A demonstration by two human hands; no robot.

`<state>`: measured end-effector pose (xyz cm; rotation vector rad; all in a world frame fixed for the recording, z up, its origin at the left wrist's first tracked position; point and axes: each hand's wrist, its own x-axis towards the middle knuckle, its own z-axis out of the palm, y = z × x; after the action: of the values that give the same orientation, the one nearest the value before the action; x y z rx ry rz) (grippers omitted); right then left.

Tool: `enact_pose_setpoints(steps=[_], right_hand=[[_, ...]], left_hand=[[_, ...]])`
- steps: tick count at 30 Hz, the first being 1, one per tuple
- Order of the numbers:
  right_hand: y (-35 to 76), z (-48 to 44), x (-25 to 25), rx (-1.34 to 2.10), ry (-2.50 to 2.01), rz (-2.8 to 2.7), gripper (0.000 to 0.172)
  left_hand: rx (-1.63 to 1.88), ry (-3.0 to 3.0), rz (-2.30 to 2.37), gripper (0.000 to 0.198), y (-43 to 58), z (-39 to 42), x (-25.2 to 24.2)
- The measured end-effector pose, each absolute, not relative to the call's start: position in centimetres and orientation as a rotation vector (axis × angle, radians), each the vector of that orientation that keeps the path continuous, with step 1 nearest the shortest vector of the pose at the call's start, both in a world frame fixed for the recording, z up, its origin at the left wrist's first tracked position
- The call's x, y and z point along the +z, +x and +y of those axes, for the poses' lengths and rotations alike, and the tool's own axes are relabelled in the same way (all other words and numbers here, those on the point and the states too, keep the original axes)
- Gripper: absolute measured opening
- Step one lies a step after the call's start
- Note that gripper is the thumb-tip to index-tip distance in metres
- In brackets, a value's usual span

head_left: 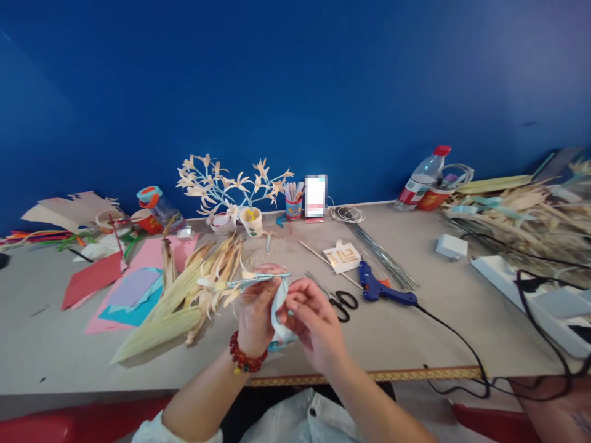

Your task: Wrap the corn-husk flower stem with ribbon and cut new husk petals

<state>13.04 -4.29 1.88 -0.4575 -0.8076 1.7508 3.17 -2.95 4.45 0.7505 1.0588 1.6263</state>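
Note:
My left hand (255, 311), with a red bead bracelet on the wrist, is closed on a thin wrapped stem (249, 281) that points left and ends in a husk flower (213, 294). My right hand (310, 315) is closed in a pinch on a pale blue tape strip (279, 307) that runs down from the stem between both hands. Both hands hover above the near middle of the grey table (415, 332).
A pile of corn husks (184, 295) lies left of the hands, beside coloured paper sheets (133, 286). Black scissors (344, 303), a blue glue gun (381, 289) with its black cord, and wire rods (383, 255) lie to the right. A husk flower bouquet in a cup (231, 191) and a water bottle (422, 178) stand at the back.

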Motion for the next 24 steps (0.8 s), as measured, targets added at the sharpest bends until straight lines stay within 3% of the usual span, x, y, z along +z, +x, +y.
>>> enact_pose_setpoints(steps=[5,9,13,24], right_hand=[[13.4,-4.2,1.4,0.675,-0.572,-1.436,0.036],[14.3,-3.1,1.5,0.104,-0.649,-1.658,0.041],[14.9,-2.9,1.4,0.039,-0.668,-1.717,0.028],[16.2,-2.7,1.8,-0.02,-0.63,-1.676,0.027]], left_hand=[[1.643,0.898,1.045,0.012,3.3,-3.0,3.5],[1.674,0.826,0.914,0.008,3.8,-3.1,2.5],[1.67,0.837,0.896,0.007,3.9,-3.2,2.7],[1.776,0.895,0.922,0.004,3.1,-2.7,2.9]])
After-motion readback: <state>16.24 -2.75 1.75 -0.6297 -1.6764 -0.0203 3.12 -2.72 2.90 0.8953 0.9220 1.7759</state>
